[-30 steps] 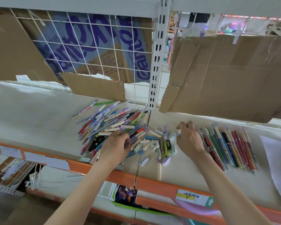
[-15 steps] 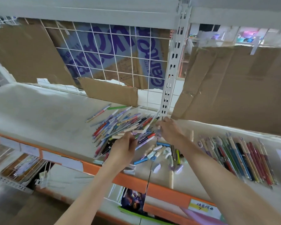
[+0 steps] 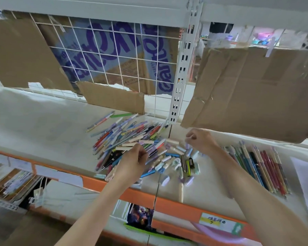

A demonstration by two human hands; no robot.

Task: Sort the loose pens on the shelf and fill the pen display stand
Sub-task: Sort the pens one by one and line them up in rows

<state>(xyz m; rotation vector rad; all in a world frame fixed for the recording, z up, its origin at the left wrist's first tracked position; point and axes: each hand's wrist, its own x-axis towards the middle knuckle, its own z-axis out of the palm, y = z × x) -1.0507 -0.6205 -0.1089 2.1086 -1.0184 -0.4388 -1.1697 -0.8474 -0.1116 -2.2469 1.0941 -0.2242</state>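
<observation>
Sorting through the tangled heap of loose multicoloured plastic pens (image 3: 130, 141) lying on the pale shelf board (image 3: 43, 125), just behind its orange front rail (image 3: 176, 208). Reaching into the near side of the heap with the left hand (image 3: 132, 164), fingers curled down among the pens, though whether pinching one cannot be told. Hovering the right hand (image 3: 201, 141) over the heap's right edge, fingers bent with something thin and pale seemingly nipped at the tips; too small to be sure. Already lying further right, well apart from the heap: a tidy row of sorted red, blue and green pens (image 3: 260, 167), all parallel. Not showing anywhere in view: the pen display stand. Probably paying off here: lifting one pen at a time from the top of the heap rather than dragging from below, matching by colour and kind, and keeping the scattered small caps and short pieces (image 3: 178, 164) from rolling off the rail.
</observation>
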